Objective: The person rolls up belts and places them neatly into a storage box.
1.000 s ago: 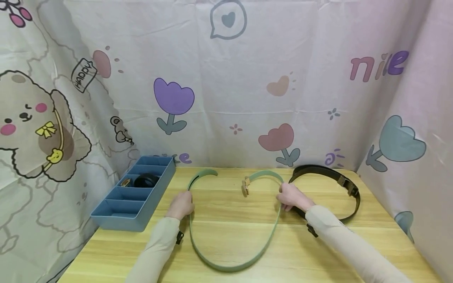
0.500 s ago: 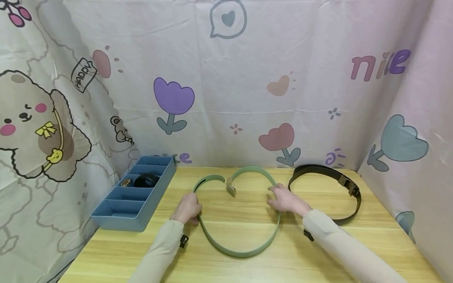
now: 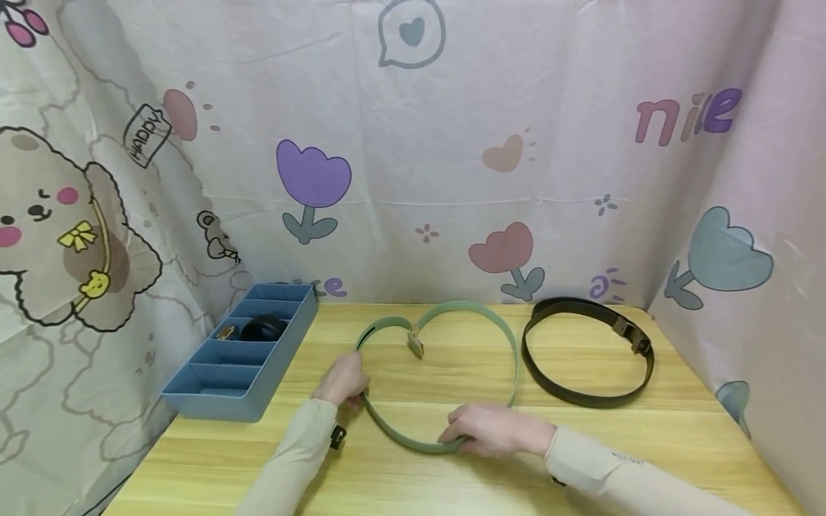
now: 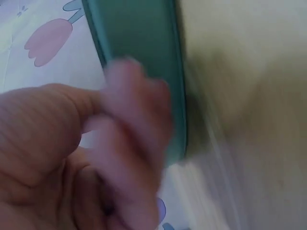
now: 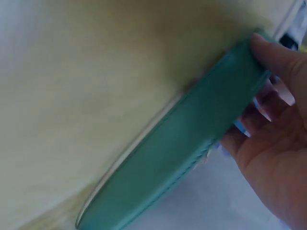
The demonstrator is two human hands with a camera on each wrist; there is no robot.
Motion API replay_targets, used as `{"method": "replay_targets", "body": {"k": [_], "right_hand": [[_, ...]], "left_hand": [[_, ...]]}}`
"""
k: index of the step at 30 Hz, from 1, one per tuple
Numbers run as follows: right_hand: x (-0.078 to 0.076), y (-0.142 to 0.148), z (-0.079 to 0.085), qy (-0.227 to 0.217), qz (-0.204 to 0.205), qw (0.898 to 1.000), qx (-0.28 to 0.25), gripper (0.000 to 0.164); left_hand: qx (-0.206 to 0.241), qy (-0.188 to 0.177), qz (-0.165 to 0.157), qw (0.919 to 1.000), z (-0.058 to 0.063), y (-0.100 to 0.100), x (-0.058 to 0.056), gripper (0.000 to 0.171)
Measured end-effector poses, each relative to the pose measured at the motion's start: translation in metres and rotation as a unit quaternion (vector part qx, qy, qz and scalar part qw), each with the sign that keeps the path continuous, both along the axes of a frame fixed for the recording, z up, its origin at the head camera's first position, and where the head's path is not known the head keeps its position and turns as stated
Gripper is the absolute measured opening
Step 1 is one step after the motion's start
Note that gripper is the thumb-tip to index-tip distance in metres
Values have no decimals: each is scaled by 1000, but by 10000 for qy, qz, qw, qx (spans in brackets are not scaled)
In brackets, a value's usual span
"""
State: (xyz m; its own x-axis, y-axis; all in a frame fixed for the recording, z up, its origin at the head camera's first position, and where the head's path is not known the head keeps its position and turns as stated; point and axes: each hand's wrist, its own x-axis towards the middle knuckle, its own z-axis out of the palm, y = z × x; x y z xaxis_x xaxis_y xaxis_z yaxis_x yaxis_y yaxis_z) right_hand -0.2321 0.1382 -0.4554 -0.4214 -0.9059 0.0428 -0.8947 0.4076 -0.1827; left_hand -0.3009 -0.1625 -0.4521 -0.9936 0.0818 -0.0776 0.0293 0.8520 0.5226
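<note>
Backdrop: cloth (image 3: 387, 115) with printed flowers and a cartoon animal, hanging behind and beside the tabletop (image 3: 671, 437).
Green belt (image 3: 461, 306): in the middle of the tabletop, standing on its edge as one wide loop; its two ends are close together on the far side, by the gold buckle (image 3: 416, 344). Whether they touch, I cannot tell.
Left grip (image 3: 340, 380): at the left side of the loop, fingers bent; its wrist view is blurred, so I cannot tell if it grasps.
Right grip (image 3: 495, 430): at the near right part of the loop, pinching it between thumb and fingers.
Buckle from grips: farther and to the right of the left grip, which is nearer; farther and to the left of the right grip.
Long axis: curved, running away from the person at the left grip, more crosswise at the right.
Black belt (image 3: 600, 401): second loop, just beside, on the right.
Tray (image 3: 209, 408): at left, a black coil (image 3: 262, 328) in its middle compartment.
</note>
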Motion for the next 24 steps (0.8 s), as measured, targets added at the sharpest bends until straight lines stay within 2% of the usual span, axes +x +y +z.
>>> {"method": "replay_targets", "body": {"k": [3, 6, 9, 12, 14, 17, 20, 24], "right_hand": [[-13, 12, 2, -49, -163, 9998, -54, 24], [-28, 23, 3, -56, -370, 9993, -98, 31], [-40, 31, 3, 89, -618, 9980, -121, 38], [-46, 31, 2, 324, -945, 9949, -161, 38], [-44, 24, 0, 453, -1064, 9932, -149, 31], [-35, 6, -4, 579, -970, 9935, -115, 20], [-24, -16, -7, 604, -621, 9962, -60, 25], [-15, -33, -8, 480, -314, 9983, 132, 23]], "left_hand": [[-478, 310, -79, 9983, -2, -8, -1, 52], [-816, 551, -170, 9950, -3, -18, -5, 61], [-812, 626, -371, 9940, -4, -25, -8, 68], [-575, 332, -586, 9961, -6, -29, -10, 80], [-384, 24, -659, 9971, -8, -30, -10, 86], [-192, -262, -600, 9977, -11, -29, -11, 90], [-487, 6, -664, 9966, -11, -27, -11, 88], [-1043, 530, -755, 9903, -10, -26, -13, 85]]}}
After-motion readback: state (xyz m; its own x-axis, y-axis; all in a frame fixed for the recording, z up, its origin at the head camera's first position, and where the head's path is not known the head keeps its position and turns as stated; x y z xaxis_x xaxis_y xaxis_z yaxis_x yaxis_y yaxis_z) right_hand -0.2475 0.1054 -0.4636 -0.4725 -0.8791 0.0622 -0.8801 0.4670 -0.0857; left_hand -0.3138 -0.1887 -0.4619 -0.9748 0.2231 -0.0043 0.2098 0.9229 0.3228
